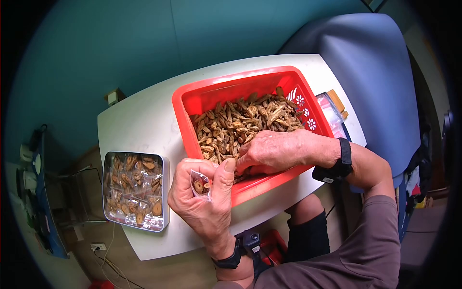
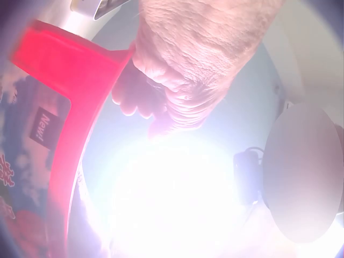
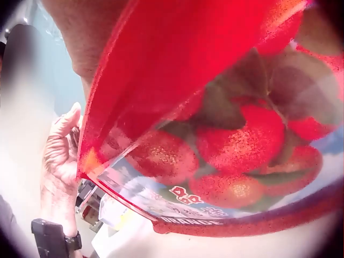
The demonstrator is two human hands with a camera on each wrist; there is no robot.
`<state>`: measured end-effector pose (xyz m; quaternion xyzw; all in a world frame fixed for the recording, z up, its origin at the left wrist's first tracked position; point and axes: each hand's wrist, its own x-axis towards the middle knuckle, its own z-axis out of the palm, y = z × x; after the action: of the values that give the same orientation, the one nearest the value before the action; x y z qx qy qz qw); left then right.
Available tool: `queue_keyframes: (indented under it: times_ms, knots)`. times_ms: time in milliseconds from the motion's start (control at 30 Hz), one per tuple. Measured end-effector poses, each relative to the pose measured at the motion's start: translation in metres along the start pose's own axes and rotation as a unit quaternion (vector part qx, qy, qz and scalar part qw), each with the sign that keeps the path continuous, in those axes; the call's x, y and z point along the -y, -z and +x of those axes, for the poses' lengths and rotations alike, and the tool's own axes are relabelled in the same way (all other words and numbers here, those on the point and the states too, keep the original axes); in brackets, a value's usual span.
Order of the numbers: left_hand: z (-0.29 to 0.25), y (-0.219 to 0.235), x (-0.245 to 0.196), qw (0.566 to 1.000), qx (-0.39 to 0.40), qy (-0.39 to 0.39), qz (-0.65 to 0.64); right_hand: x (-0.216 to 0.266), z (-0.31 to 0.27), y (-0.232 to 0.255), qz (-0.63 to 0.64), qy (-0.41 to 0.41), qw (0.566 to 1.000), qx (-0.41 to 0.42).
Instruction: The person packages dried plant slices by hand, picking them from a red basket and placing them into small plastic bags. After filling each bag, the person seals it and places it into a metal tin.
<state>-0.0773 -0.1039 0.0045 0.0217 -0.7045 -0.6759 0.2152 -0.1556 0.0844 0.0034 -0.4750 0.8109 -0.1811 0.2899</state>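
My left hand [image 1: 204,209] grips a small clear plastic bag [image 1: 201,186] between thumb and curled fingers, at the near left corner of a red plastic basket [image 1: 180,113]. A few round, brown dried slices show inside the bag. Many more dried root slices [image 1: 240,118] fill the basket. Over its near side reaches my right hand [image 1: 274,150], bent downward at the slices, close beside the left thumb; its fingertips are hidden. In the left wrist view the left hand [image 2: 185,70] has curled fingers, and the bag is out of sight.
A rectangular metal tin [image 1: 166,192] full of packed clear bags [image 1: 137,185] stands at the left on the white table [image 1: 139,115]. Behind the basket's right end lie clear plastic bags [image 1: 331,113] and a wooden piece [image 1: 338,102]. A blue chair back [image 1: 370,82] rises at the right.
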Motion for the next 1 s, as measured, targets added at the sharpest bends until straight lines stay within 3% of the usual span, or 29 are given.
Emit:
queue_keyframes:
  times_ms: [100,200,267,333,400,433,467,533,600,667,800,1000]
  knots:
    - [0.0,0.001,-0.001,1.0,0.009,0.004,-0.008,0.002,-0.004,0.003,-0.034,-0.034,0.999,0.014]
    - [-0.001,0.0,0.003,1.0,0.022,-0.011,0.0,0.006,-0.016,0.001,-0.039,-0.057,0.996,-0.048]
    - [-0.002,-0.002,0.002,0.999,0.029,-0.028,0.015,0.009,-0.026,0.001,0.078,-0.075,0.98,-0.166]
    - [-0.004,-0.005,0.0,0.998,0.051,-0.041,0.022,0.019,-0.036,0.007,0.159,-0.096,0.947,-0.263]
    - [-0.004,-0.008,-0.001,0.997,0.06,-0.053,0.023,0.029,-0.045,0.008,0.311,-0.128,0.88,-0.334]
    - [-0.005,-0.01,0.0,0.996,0.072,-0.05,0.02,0.025,-0.048,0.003,0.299,-0.065,0.871,-0.384]
    - [-0.006,-0.012,0.0,0.995,0.084,-0.048,0.017,0.028,-0.049,0.003,0.298,-0.062,0.871,-0.385]
    - [-0.006,-0.014,-0.002,0.995,0.085,-0.051,0.025,0.039,-0.052,0.004,0.223,0.038,0.829,-0.511]
    - [-0.006,-0.016,-0.001,0.993,0.095,-0.061,0.045,0.068,-0.051,-0.002,0.373,0.025,0.735,-0.566]
    - [-0.007,-0.018,-0.001,0.991,0.102,-0.066,0.051,0.08,-0.044,-0.008,0.343,0.068,0.719,-0.6]
    - [-0.008,-0.02,0.004,0.989,0.115,-0.075,0.05,0.089,-0.036,-0.01,0.185,0.057,0.774,-0.603]
    - [-0.008,-0.019,0.007,0.986,0.136,-0.083,0.04,0.086,-0.028,-0.016,0.054,0.02,0.794,-0.605]
